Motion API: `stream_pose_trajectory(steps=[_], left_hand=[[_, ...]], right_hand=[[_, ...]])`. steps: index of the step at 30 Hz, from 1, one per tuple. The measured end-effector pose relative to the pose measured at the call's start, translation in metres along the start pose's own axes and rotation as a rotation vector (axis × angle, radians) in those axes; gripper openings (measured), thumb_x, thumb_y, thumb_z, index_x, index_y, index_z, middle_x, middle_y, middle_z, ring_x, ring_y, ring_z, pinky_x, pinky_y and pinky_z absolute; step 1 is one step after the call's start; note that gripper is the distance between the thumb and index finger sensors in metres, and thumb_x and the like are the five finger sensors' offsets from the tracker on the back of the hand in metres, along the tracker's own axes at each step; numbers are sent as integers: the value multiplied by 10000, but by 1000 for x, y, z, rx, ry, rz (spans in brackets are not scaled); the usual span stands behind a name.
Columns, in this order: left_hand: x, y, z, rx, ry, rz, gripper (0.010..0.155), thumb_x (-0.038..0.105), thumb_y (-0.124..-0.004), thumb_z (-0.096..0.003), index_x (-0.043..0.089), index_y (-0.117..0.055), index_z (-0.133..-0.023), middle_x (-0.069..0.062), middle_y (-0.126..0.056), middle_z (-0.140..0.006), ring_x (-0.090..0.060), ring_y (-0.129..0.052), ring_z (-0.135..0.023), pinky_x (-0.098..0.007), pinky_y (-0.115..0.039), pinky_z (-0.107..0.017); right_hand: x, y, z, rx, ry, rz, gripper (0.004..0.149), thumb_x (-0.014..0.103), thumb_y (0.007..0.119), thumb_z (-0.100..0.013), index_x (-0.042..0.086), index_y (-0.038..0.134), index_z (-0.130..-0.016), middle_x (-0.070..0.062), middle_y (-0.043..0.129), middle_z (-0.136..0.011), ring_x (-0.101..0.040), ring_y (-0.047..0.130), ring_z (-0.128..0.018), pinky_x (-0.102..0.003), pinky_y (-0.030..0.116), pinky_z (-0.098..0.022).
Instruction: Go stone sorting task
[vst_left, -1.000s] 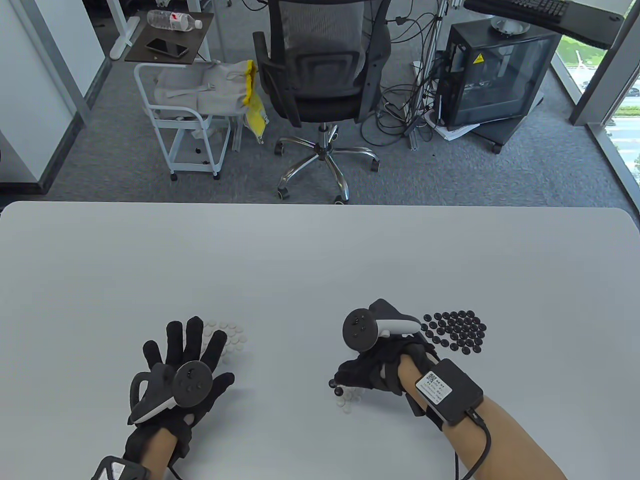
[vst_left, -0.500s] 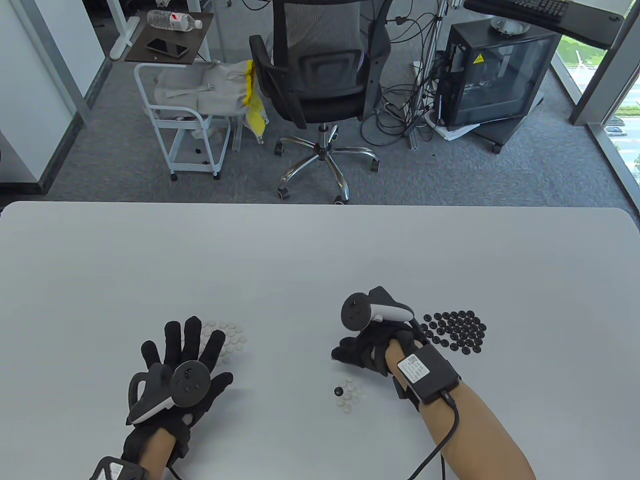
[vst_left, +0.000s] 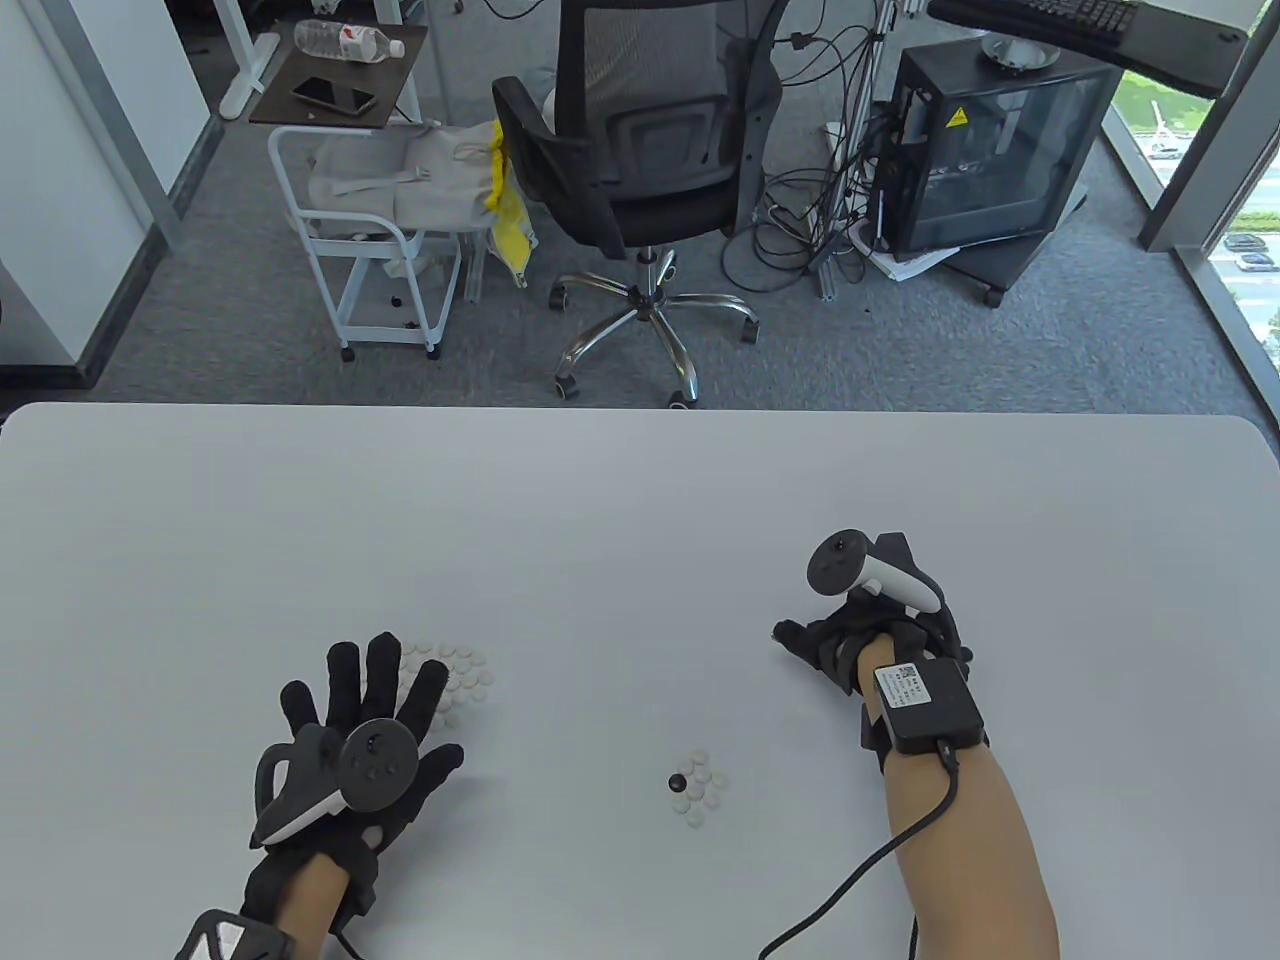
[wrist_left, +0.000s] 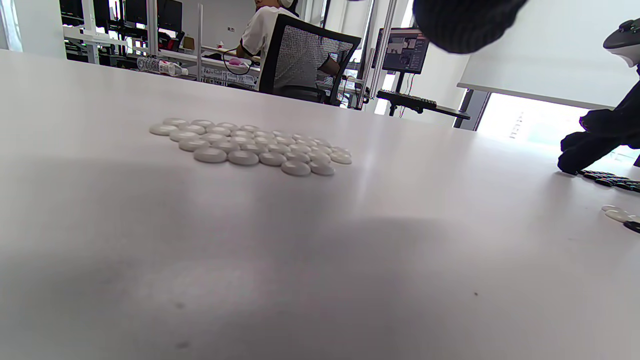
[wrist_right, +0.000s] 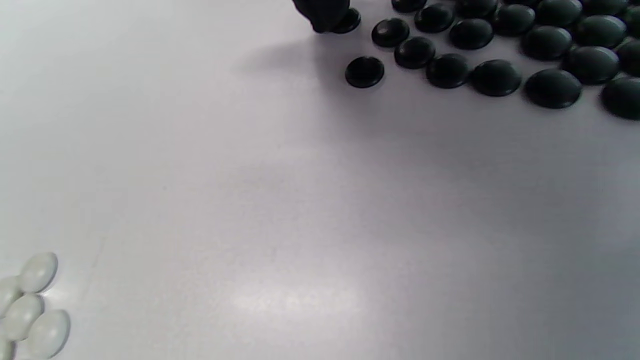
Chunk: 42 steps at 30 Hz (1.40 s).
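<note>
My left hand (vst_left: 372, 700) lies flat with fingers spread, partly over a pile of white stones (vst_left: 468, 680) that shows whole in the left wrist view (wrist_left: 250, 147). My right hand (vst_left: 800, 640) is curled above the pile of black stones (wrist_right: 500, 50), hiding it in the table view. One fingertip (wrist_right: 322, 12) touches a black stone (wrist_right: 348, 21) at the pile's near edge; the pinch itself is out of sight. Between the hands sits a small cluster of white stones (vst_left: 702, 785) with one black stone (vst_left: 677, 782) on its left side.
The white table (vst_left: 620, 520) stretches far beyond the hands. Past its far edge on the floor stand an office chair (vst_left: 640, 150), a white trolley (vst_left: 370, 260) and a computer case (vst_left: 985, 150).
My right hand rose from the small mixed cluster and moved right and away to the black pile. The cluster now has one black stone fewer. The left hand has stayed still.
</note>
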<state>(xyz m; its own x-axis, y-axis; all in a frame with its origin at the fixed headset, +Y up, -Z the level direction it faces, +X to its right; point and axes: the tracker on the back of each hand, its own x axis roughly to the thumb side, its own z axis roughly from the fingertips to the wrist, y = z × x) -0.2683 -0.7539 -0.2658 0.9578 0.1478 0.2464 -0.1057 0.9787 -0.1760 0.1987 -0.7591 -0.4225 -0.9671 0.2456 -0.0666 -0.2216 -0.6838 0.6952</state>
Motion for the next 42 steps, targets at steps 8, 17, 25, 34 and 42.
stream_pose_trajectory(steps=[8,17,25,34,42], left_hand=[[1,0,-1,-3,-1,-6,782,555,-573,-579,230,-209,-1191,-224,127,-1143,-526,166,-961,-819,20,-518],[2,-1,-1,-6,-1,-12,783,555,-573,-579,231,-208,-1191,-225,129,-1142,-526,169,-959,-819,22,-518],[5,-1,-2,-1,-8,-21,784,558,-571,-578,231,-206,-1191,-227,129,-1141,-528,166,-958,-820,17,-517],[5,0,-1,4,-7,-17,783,557,-571,-579,233,-207,-1191,-224,129,-1142,-525,168,-959,-819,20,-518],[4,0,-1,5,-5,-15,784,557,-571,-579,232,-205,-1191,-225,135,-1138,-526,169,-959,-819,20,-517]], right_hand=[[-9,-3,2,-9,-4,-29,767,508,480,-607,-16,540,-1163,-438,3,-1097,-680,-93,-887,-921,72,-518],[55,20,32,103,-294,218,717,505,487,-607,43,619,-1139,-411,35,-1117,-676,-69,-900,-920,102,-532],[111,76,64,220,-565,379,711,510,493,-605,61,572,-1151,-405,16,-1115,-671,-77,-899,-920,106,-537],[118,103,54,282,-558,431,723,515,492,-603,72,490,-1174,-408,-45,-1089,-673,-104,-883,-921,87,-530],[131,92,31,207,-515,382,735,511,484,-602,54,473,-1177,-409,-38,-1091,-670,-102,-885,-918,84,-532]])
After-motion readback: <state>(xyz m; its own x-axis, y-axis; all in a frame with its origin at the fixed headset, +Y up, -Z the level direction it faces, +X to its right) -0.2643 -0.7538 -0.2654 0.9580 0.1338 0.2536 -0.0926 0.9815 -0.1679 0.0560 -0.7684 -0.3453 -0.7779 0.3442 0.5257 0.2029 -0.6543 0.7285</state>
